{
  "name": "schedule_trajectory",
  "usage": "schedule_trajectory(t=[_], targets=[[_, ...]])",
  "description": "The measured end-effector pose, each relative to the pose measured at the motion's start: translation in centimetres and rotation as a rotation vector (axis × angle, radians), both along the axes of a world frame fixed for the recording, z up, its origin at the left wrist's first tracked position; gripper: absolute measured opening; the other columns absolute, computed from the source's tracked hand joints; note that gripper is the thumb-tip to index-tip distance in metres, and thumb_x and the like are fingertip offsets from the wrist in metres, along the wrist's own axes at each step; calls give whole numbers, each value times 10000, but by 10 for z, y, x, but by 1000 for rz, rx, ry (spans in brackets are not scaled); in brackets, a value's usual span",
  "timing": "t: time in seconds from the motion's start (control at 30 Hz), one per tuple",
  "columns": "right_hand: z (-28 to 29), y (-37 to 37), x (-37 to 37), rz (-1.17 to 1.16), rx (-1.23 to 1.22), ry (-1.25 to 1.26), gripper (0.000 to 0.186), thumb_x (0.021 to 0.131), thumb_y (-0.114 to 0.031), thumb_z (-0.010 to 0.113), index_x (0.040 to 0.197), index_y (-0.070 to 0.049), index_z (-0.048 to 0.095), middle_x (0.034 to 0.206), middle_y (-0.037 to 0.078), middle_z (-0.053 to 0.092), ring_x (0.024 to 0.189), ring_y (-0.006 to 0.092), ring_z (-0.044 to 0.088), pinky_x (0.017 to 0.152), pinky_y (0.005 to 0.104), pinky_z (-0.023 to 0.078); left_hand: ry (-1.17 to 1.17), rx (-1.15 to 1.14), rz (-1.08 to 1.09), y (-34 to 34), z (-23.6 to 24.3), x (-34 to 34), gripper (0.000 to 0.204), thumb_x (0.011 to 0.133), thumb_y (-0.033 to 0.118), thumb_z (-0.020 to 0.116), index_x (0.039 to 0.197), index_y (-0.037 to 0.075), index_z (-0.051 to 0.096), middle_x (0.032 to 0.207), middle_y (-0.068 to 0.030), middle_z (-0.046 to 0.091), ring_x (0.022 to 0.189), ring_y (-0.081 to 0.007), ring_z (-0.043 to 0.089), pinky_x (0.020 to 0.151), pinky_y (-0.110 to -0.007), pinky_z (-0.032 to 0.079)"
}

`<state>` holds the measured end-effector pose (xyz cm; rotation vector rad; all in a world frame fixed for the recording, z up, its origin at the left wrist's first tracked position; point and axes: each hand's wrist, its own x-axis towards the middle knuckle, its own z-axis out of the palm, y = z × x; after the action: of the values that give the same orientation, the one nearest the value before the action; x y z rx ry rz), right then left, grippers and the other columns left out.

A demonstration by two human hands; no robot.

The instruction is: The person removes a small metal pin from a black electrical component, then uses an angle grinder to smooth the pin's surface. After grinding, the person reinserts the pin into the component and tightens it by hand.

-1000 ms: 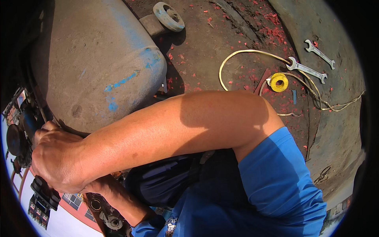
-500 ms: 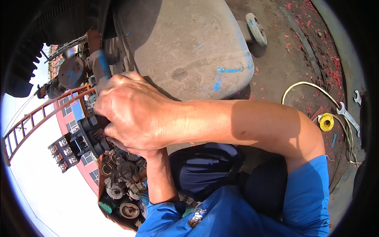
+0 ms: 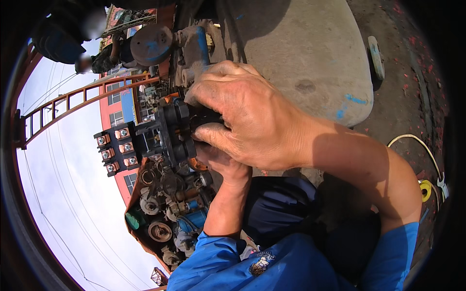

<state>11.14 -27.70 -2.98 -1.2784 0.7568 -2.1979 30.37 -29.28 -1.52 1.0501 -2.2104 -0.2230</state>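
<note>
A black electrical part [image 3: 172, 131] with round black knobs sits in front of my two hands. Joined to its left side is a black terminal block [image 3: 116, 145] with copper plates and several screws. My right hand [image 3: 247, 109] reaches across from the right, its thumb and fingers curled against the back of the part. Beneath it, my left hand [image 3: 223, 160] comes up from below and is mostly covered; its fingers look closed around the part's lower side. What lies between the right thumb and fingers is dark and hard to make out.
A large dusty tank-like body [image 3: 301, 53] with blue paint marks lies beyond my hands. Several used motor parts [image 3: 160, 232] fill a pile below left. At right are a white cable [image 3: 417, 138], a yellow tape roll [image 3: 425, 190] and a wrench [image 3: 442, 186]. A rusty ladder-like frame [image 3: 73, 102] stands left.
The view has turned, so the hands and part appear further right. The right thumb and fingers now show apart around the part's back, where earlier the hand's back covered them.
</note>
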Motion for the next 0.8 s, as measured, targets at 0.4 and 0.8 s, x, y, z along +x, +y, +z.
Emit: schedule_trajectory(t=[0.4,0.8], targets=[[4,-1,-7,109,52,52,252,888,-207,692,934,38,732,951,219,718,1043,401,661,996,504,481,-171,-142,39,-6,3,2,644,954,359,732,1415,43,411,1325,-120,550,1213,-231,590,1031,-375,485],[0,1,-9,49,26,57,226,910,-173,659,868,31,746,872,224,721,976,391,686,950,495,511,-197,-118,39,3,12,-5,705,934,375,752,1434,31,394,1340,-136,535,1237,-241,576,1038,-396,482]])
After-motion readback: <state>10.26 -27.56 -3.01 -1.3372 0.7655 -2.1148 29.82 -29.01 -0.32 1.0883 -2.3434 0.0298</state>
